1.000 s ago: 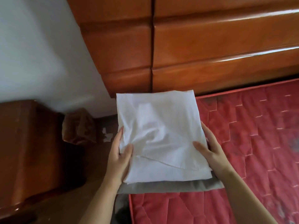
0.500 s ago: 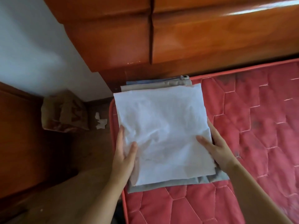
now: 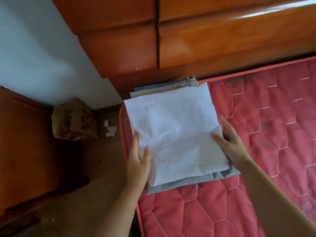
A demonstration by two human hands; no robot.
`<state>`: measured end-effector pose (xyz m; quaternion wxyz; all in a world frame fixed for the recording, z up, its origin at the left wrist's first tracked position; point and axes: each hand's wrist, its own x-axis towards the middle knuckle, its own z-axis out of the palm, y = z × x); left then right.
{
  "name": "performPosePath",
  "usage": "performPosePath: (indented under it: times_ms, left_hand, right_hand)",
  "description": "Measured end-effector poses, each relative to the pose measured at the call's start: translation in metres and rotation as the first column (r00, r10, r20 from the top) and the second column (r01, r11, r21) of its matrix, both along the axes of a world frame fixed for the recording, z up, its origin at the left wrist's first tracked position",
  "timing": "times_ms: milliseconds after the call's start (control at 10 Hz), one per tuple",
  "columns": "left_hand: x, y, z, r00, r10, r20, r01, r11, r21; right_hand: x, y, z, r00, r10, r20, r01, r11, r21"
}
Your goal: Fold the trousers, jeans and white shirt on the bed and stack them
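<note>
Soft daylight fills the room, seemingly from the upper right, where a bright streak of glare runs along the polished wooden headboard (image 3: 222, 40). The white shirt (image 3: 172, 134) reads slightly bluish, its creases faintly shaded. The floor (image 3: 89, 168) on the left sits in dim shadow. Everything looks a little smeared, and straight edges bow toward the frame's borders.

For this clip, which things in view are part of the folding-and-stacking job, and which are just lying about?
Part of the job:
white shirt, folded, top of the stack
grey trousers beneath it
jeans, a blue edge at the far end
left hand and right hand gripping the stack's sides
red mattress

Lying about:
cardboard box
crumpled paper
wooden headboard
</note>
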<state>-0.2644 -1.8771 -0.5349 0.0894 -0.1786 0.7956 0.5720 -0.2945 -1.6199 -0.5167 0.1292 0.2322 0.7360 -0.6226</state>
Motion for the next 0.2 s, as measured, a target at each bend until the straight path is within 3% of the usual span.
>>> performPosePath:
  times_ms: [100, 200]
  left_hand:
    - [0.005, -0.020, 0.022, 0.998, -0.046, 0.049, 0.055, 0.981, -0.188]
    - [0.021, -0.036, 0.057, 0.994, -0.111, -0.018, 0.090, 0.885, -0.456]
  right_hand:
    - [0.013, -0.003, 0.025, 0.991, -0.131, 0.004, 0.129, 0.981, 0.143]
    - [0.035, -0.016, 0.058, 0.989, -0.130, -0.064, 0.145, 0.902, 0.407]
